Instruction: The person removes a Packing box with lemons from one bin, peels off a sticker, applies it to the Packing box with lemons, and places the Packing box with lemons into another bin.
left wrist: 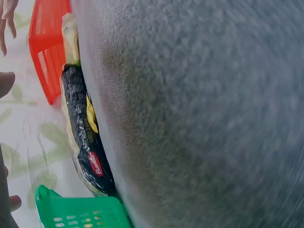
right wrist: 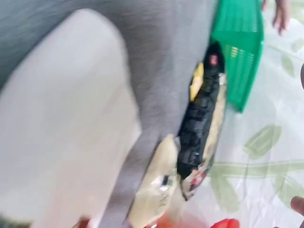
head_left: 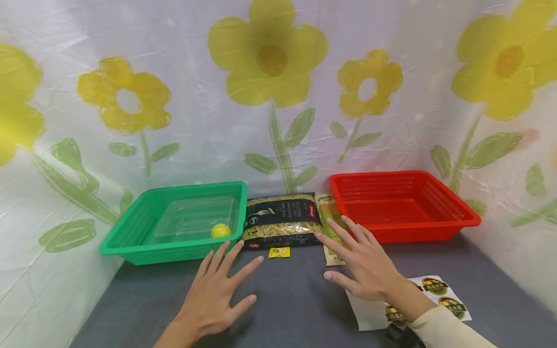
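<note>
My left hand point(head_left: 217, 295) hovers over the grey table in front of the green basket point(head_left: 165, 252), fingers spread and holding nothing. To the right, my right hand point(head_left: 365, 263) is also spread and empty, above a white sticker sheet point(head_left: 367, 309) with round dark labels. Beyond the hands lies a black and gold pasta bag point(head_left: 283, 220), flat between the two baskets. A small yellow packet point(head_left: 279, 252) is in front of it. A pale, flat package point(head_left: 334, 258) lies right of the pasta, partly hidden by my right fingers. In the green basket are a yellow ball point(head_left: 220, 230) and a clear plastic container point(head_left: 191, 215).
A red basket point(head_left: 404, 234) stands at the back right, with nothing seen inside. White curtains point(head_left: 191, 145) printed with yellow flowers enclose the table at the back and sides. A small black object point(head_left: 402, 336) is by my right sleeve at the front edge.
</note>
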The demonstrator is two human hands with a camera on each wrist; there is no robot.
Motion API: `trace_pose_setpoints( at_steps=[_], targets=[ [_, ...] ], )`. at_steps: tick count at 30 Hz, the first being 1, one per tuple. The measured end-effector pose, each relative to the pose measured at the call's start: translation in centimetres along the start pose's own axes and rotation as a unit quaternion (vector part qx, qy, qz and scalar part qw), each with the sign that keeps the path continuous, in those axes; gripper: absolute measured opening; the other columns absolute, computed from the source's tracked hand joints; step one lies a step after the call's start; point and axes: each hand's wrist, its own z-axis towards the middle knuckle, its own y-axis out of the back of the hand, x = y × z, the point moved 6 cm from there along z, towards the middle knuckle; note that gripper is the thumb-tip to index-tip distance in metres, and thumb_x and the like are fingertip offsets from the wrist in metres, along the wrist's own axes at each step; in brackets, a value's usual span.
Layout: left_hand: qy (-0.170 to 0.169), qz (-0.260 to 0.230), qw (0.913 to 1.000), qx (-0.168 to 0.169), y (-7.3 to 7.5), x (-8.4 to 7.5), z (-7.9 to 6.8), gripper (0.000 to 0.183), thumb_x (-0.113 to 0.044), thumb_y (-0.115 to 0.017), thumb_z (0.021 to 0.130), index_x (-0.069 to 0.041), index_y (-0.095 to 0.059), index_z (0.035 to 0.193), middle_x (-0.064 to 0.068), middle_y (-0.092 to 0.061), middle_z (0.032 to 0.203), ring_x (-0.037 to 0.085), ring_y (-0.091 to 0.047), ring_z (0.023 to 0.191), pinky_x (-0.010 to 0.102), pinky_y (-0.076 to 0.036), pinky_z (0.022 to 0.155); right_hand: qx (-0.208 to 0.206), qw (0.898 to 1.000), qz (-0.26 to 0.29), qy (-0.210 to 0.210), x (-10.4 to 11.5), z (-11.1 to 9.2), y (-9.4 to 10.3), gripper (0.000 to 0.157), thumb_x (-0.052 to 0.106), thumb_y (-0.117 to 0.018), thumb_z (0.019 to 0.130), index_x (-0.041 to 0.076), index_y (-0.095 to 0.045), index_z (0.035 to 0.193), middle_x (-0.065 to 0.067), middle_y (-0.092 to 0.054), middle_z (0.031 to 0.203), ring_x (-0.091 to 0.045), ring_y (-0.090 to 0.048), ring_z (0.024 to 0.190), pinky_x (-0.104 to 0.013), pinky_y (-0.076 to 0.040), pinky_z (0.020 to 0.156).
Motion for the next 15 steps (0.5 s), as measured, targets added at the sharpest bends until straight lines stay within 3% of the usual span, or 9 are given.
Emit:
trace_pose_setpoints(
  at_steps=[4, 7, 11, 15],
  targets=[
    [0.036, -0.030, 0.9982, -0.039, 0.2, 1.0, -0.6, 0.077, -0.053, -0.066, 0.091, -0.043, -0.030, 0.158, 0.010, -0.031, 0.162, 0.039, -0.032, 0.146, 0.068, -0.033, 0.108, -0.016, 1.000, 0.018, -0.002, 0.5, 1.0, 0.3, 0.080, 0.064, -0.056, 0.092, 0.033, -0.030, 0.160, -0.004, -0.020, 0.169, -0.040, -0.020, 0.152, -0.067, -0.030, 0.112],
    [0.060, -0.065, 0.9908, -0.103, 0.8, 2.0, -1.1, 0.071, -0.041, -0.072, 0.088, -0.030, -0.045, 0.153, 0.013, -0.047, 0.147, 0.037, -0.045, 0.134, 0.065, -0.043, 0.098, -0.018, 0.999, 0.033, 0.001, 1.0, 1.8, 0.4, 0.081, 0.064, -0.056, 0.092, 0.035, -0.026, 0.161, -0.003, -0.018, 0.170, -0.039, -0.020, 0.152, -0.068, -0.031, 0.111],
    [0.074, -0.132, 0.9704, -0.189, 1.5, 3.3, -1.5, 0.058, -0.024, -0.073, 0.086, -0.015, -0.058, 0.141, 0.012, -0.058, 0.131, 0.032, -0.053, 0.122, 0.059, -0.047, 0.091, -0.022, 0.999, 0.048, 0.002, 1.4, 2.6, 0.4, 0.081, 0.063, -0.056, 0.092, 0.036, -0.024, 0.162, 0.002, -0.013, 0.170, -0.039, -0.020, 0.152, -0.068, -0.032, 0.110],
    [0.093, -0.182, 0.9487, -0.241, 1.9, 4.4, -1.4, 0.051, -0.016, -0.070, 0.088, -0.007, -0.060, 0.137, 0.013, -0.060, 0.128, 0.033, -0.054, 0.119, 0.054, -0.045, 0.092, -0.030, 0.998, 0.058, 0.003, 1.8, 3.6, 0.2, 0.080, 0.062, -0.055, 0.093, 0.034, -0.026, 0.161, 0.003, -0.012, 0.171, -0.038, -0.022, 0.152, -0.067, -0.035, 0.108]
  ],
)
